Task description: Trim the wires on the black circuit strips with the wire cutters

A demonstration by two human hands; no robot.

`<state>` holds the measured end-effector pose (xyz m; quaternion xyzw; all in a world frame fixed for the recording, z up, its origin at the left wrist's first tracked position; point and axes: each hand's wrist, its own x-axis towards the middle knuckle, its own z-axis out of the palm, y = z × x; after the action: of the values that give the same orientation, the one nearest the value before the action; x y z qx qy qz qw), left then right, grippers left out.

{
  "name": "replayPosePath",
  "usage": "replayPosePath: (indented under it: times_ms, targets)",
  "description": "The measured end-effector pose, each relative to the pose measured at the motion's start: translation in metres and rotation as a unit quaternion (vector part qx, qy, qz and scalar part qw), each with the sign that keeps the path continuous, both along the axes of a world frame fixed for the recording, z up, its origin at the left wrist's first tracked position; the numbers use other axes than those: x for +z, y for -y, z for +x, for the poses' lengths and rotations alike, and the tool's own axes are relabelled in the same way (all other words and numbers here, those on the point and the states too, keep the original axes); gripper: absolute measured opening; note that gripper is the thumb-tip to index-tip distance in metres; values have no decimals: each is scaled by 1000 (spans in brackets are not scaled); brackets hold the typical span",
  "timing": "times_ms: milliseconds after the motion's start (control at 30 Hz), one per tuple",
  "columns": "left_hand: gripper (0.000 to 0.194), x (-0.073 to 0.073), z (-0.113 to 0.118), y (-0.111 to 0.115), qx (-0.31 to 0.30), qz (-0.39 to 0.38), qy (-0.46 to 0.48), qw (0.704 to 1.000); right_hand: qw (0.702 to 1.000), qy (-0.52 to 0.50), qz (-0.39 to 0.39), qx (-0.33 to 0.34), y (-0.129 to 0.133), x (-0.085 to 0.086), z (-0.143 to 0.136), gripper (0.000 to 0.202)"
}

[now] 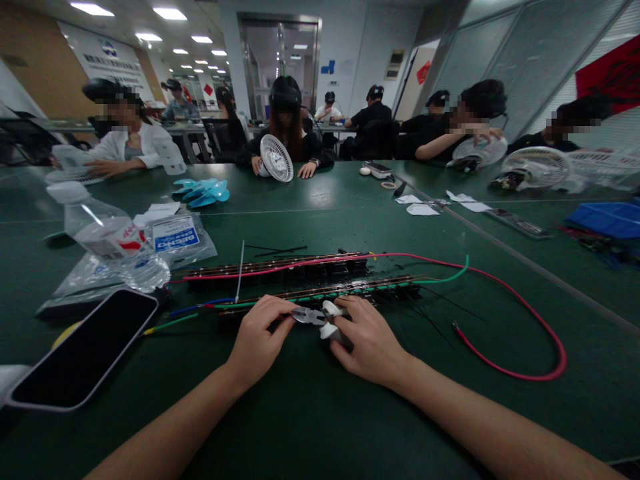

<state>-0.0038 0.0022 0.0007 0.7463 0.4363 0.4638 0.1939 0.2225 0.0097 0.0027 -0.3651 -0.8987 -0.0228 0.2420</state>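
My right hand (370, 340) is closed around the white handles of a pair of cutting pliers (307, 316), whose metal jaws point left. My left hand (263, 337) has its thumb and fingers pinched together beside the jaw tips. What they hold, if anything, is hidden. Just beyond both hands lies a long black strip (405, 289) with metal tops and a green wire (450, 276) along it. A second black strip (355, 267) lies behind it, with a thick red wire (530, 300) running along and curving right. A white cable tie (241, 273) sticks up near the left ends.
At left are a phone (87, 350), a clear water bottle (107, 233) and a plastic bag (180, 233). Blue fan blades (203, 191) lie farther back. Thin black strands (440, 320) lie right of the strips. Several people sit across the table (500, 420), some holding fan parts.
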Motion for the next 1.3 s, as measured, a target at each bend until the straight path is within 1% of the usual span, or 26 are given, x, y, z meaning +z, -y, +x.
replayPosePath:
  times_ms: [133,333,700,1033,1300]
  targets:
    - [12,0,0,0,3,0,1,1000,1000,1,-2,1,0,0,0,22]
    - [11,0,0,1,2,-5,-1,1000,1000,8,-5,-2,-1,0,-1,16]
    - [12,0,-1,0,-5,-7,-4,1000,997,59,-3,-50,-3,-2,-4,17]
    - [11,-1,-1,-1,3,-7,-10,1000,997,67,2,-43,-4,-3,-2,14]
    - [12,0,0,0,-2,1,-5,1000,998,55,-1,-33,-1,0,-3,13]
